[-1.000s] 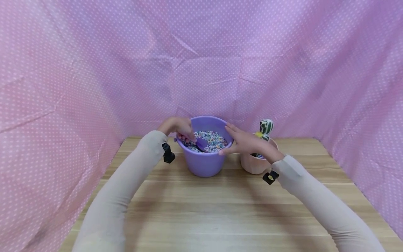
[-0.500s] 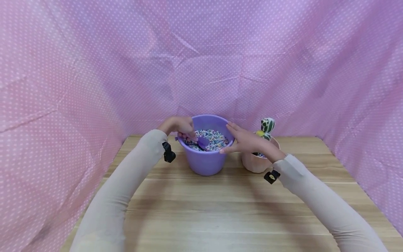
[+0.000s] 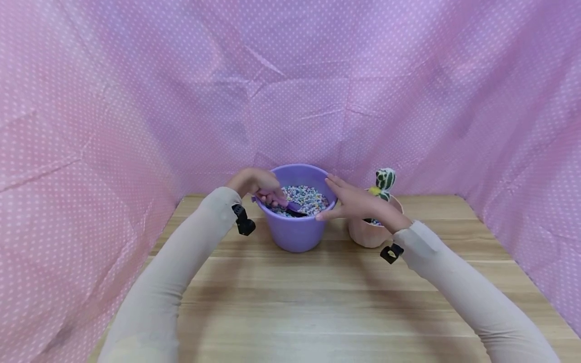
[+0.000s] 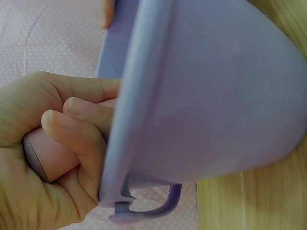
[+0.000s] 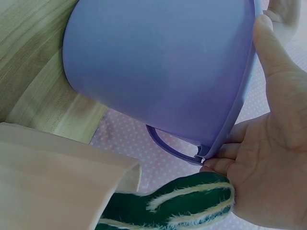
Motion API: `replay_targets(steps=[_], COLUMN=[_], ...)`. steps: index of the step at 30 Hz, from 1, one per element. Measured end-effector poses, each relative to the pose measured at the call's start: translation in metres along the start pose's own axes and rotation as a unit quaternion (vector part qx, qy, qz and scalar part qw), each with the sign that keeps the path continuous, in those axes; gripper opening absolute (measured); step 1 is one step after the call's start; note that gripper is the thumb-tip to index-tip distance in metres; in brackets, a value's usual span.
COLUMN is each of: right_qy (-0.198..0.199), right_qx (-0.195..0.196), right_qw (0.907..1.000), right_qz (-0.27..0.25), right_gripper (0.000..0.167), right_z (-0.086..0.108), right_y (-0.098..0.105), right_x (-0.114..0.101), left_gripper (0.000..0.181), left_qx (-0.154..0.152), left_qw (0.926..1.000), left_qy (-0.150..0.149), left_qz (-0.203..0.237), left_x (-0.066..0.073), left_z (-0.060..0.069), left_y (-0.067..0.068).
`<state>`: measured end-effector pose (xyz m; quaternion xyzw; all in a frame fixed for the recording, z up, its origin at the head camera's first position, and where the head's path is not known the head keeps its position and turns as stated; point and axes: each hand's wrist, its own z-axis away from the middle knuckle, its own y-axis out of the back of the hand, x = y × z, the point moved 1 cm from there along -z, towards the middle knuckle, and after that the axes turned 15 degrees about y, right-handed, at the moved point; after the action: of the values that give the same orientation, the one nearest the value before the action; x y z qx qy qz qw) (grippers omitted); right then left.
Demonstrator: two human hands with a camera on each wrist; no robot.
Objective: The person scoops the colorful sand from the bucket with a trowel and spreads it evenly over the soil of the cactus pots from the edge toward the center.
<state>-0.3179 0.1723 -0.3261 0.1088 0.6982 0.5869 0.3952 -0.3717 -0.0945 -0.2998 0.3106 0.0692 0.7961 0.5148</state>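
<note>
A purple bucket (image 3: 296, 236) stands upright at the back of the table, part filled with small multicoloured beads (image 3: 310, 198). My left hand (image 3: 259, 184) reaches over its left rim and grips the pink handle (image 4: 52, 155) of a small purple shovel (image 3: 293, 206), whose blade is low among the beads near the front wall. Part of that blade is hidden. On the opposite side, my right hand (image 3: 354, 201) rests spread against the bucket's right rim. Its thumb (image 5: 266, 36) touches the near rim; its straight fingers lie along the far part.
Right of the bucket, partly behind my right forearm, stands a pale pink pot (image 3: 363, 234) holding a green-and-white cactus (image 3: 385, 182) and some beads. A loop handle (image 4: 168, 203) hangs on the bucket's side. Polka-dot cloth (image 3: 295, 116) surrounds the wooden table (image 3: 290, 302).
The shovel's blade has tilted, now showing edge-on with a dark side towards the front of the bucket. My left hand has turned slightly; my right hand keeps its place on the rim.
</note>
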Motion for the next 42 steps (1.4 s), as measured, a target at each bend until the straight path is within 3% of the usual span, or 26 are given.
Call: replay_targets(steps=[5, 10, 14, 19, 28, 42], right_qy=[0.002, 0.001, 0.004, 0.003, 0.004, 0.003], right_qx=[0.003, 0.006, 0.005, 0.001, 0.002, -0.001], right_qw=[1.0, 0.9999, 0.9999, 1.0, 0.9999, 1.0], right_qz=[0.007, 0.014, 0.011, 0.007, 0.009, 0.004], right_gripper=[0.124, 0.124, 0.124, 0.124, 0.124, 0.125], right_z=[0.001, 0.001, 0.001, 0.003, 0.004, 0.006], right_y=[0.004, 0.008, 0.007, 0.005, 0.005, -0.001], right_x=[-0.001, -0.002, -0.003, -0.006, -0.005, -0.004], left_gripper=[0.033, 0.033, 0.031, 0.028, 0.028, 0.025], left_qx=[0.078, 0.108, 0.099, 0.076, 0.098, 0.077], left_qw=[0.9921, 0.988, 0.9894, 0.9939, 0.9916, 0.9923], left_qy=[-0.067, -0.086, -0.078, -0.068, -0.076, -0.09], left_qz=[-0.072, -0.069, -0.071, -0.042, -0.038, 0.039], left_x=[-0.001, 0.0, -0.002, -0.005, -0.005, -0.015], left_z=[0.004, 0.008, 0.006, 0.007, 0.016, 0.015], left_y=[-0.005, -0.007, -0.006, -0.007, -0.011, -0.015])
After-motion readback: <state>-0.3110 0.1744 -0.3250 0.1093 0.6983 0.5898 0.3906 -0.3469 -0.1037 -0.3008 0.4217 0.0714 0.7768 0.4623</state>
